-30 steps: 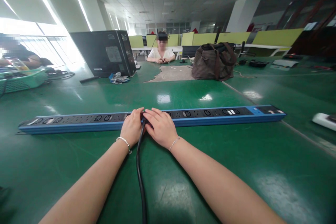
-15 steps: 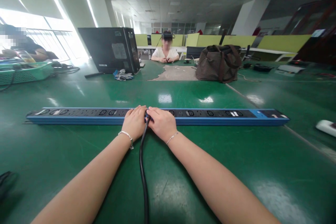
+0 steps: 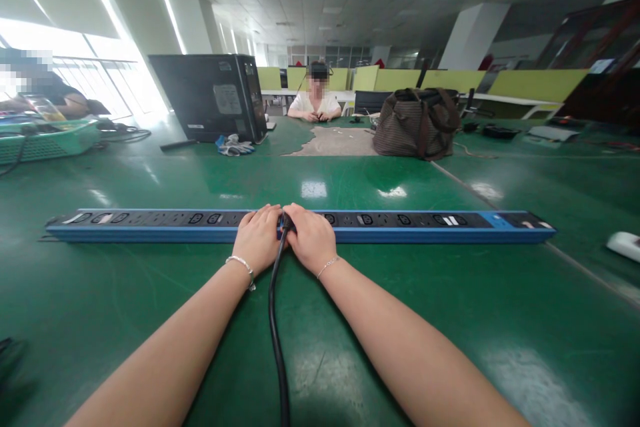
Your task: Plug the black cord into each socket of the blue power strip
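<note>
Well, power strip (image 3: 150, 234): lies across the green table (image 3: 200, 360); lopsided pressure from you could skid it.
Left hand (image 3: 257, 240): draped over the strip; you may be gripping, can't tell.
Right hand (image 3: 315, 240): pinching the plug (image 3: 287, 221); your fingers could mask a skewed angle.
Cable (image 3: 275, 325): a forearm snag could tilt the plug.

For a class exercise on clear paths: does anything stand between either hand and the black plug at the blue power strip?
Nothing visible does: the left hand and right hand flank the black plug. The brown bag and gloves lie beyond the power strip.
</note>
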### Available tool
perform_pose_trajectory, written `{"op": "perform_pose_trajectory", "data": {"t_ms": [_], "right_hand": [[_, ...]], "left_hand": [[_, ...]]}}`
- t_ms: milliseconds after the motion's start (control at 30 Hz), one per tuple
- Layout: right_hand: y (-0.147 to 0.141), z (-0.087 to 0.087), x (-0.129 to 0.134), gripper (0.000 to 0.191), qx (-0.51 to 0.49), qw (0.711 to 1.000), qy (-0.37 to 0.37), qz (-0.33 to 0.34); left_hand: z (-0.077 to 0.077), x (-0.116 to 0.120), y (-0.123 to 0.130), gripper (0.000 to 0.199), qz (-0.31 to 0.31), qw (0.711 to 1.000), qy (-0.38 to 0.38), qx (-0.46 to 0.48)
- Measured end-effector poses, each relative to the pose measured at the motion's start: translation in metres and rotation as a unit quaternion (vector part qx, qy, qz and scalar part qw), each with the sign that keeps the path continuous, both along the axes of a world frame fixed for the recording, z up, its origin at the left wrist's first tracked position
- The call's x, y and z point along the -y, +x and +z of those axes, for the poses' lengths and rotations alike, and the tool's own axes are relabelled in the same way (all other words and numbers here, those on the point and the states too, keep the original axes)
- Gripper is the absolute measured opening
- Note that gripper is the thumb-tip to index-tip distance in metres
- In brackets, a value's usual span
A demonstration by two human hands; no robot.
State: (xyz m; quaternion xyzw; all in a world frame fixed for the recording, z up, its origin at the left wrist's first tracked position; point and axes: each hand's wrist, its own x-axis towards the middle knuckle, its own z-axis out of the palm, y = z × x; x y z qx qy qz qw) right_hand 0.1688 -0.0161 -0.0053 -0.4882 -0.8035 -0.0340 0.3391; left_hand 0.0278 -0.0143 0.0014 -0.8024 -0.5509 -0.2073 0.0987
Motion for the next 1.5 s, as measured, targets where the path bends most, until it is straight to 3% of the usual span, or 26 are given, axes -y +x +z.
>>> {"op": "perform_pose_trajectory", "data": {"t_ms": [367,533,633,733,867,1000,1200,1500], "right_hand": [[-0.003,0.008,-0.003,0.030,-0.036,0.998,-0.038,-0.028],[-0.004,0.010,-0.005,0.034,-0.119,0.990,-0.057,-0.047],[0.008,0.015,-0.008,0.033,-0.172,0.984,-0.029,-0.038],[0.038,0.022,-0.011,0.033,-0.199,0.977,0.013,-0.071],[0.091,0.024,-0.010,0.034,-0.190,0.970,0.010,-0.150],[0.120,0.019,-0.007,0.031,-0.187,0.976,-0.027,-0.111],[0.118,0.017,-0.005,0.029,-0.092,0.989,-0.054,-0.099],[0.114,0.021,-0.003,0.026,-0.073,0.992,-0.019,-0.104]], "left_hand": [[-0.001,-0.001,0.001,0.043,0.007,1.000,0.005,0.001],[0.000,0.000,0.002,0.040,0.009,1.000,0.012,0.000],[-0.002,-0.002,0.001,0.048,0.011,1.000,0.017,-0.002],[-0.005,-0.005,0.000,0.058,0.013,1.000,0.019,-0.007],[-0.007,-0.006,-0.001,0.062,0.018,0.999,0.020,-0.017],[-0.007,-0.006,-0.001,0.062,0.018,0.999,0.025,-0.022],[-0.007,-0.006,-0.001,0.062,0.015,0.999,0.028,-0.021],[-0.005,-0.005,-0.001,0.060,0.017,0.999,0.019,-0.021]]}}
